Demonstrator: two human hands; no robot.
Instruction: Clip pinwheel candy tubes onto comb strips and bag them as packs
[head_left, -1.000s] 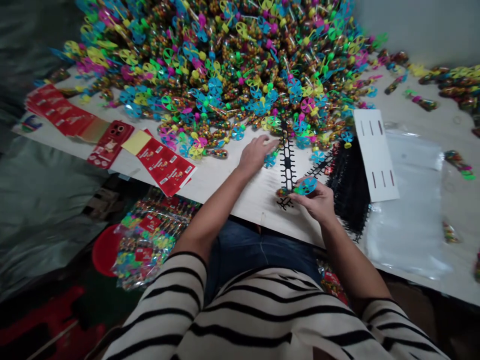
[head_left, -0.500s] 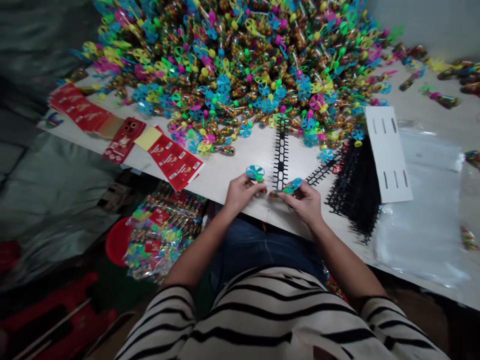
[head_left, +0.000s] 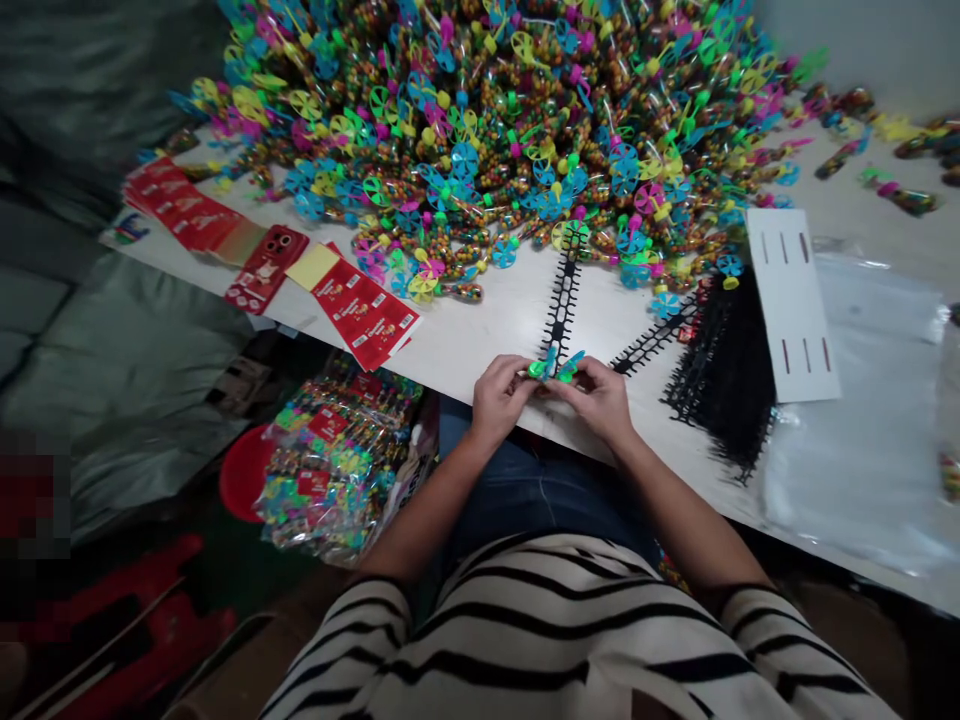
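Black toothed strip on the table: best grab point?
Likely the middle of the black toothed strip, pinched from above: it lies flat with teeth along both sides, its top end meets the candy pile and its lower end reaches the left hand and right hand.

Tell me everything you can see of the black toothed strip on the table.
The black strip is long and narrow, plastic by its look, with a row of openings down its middle and short teeth along both edges. It lies flat on the white table, slanting toward the person. Its far end meets a yellow-green pinwheel; its near end passes under the teal pinwheels held by the left hand and right hand.
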